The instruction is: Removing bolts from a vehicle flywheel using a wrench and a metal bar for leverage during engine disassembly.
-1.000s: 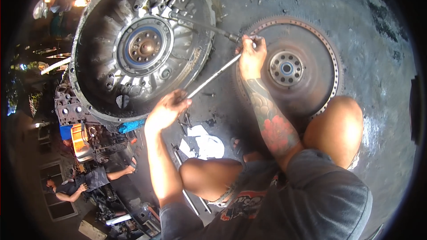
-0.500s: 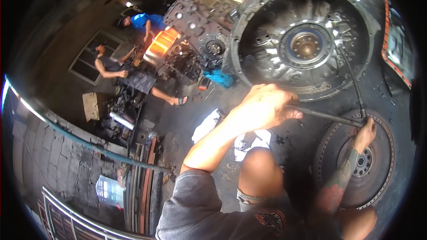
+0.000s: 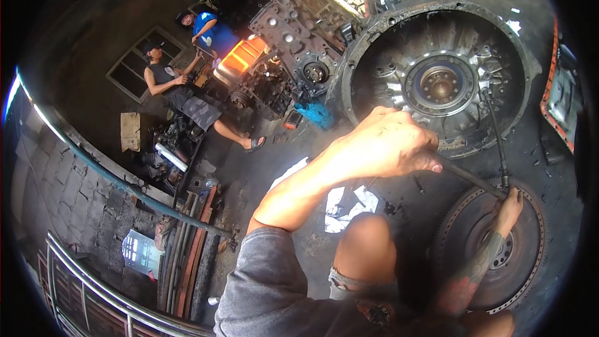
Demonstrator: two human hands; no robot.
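Note:
My left hand [image 3: 409, 143] is closed round the free end of a long dark bar handle [image 3: 469, 176]. At the bar's other end my right hand [image 3: 510, 207] wraps the joint where it meets a long socket extension [image 3: 497, 137]. That extension reaches up to the inner lower right of a big round bell housing [image 3: 369, 112], beside the central hub [image 3: 442, 86]; what its tip sits on is too small to make out. Beneath my right forearm lies a toothed flywheel [image 3: 454, 237], partly hidden by the arm.
White cloths or papers [image 3: 352, 206] lie near my knee. An engine block [image 3: 287, 34], a blue cloth [image 3: 314, 113] and an orange part [image 3: 244, 56] are farther left. Two people [image 3: 168, 84] work there. A red-edged pan [image 3: 556, 97] stands at right; metal railing [image 3: 93, 284] lower left.
My view has shifted, so the housing appears lower and farther right. My left hand has come closer to the housing, and the bar slants more steeply. Both hands keep their hold.

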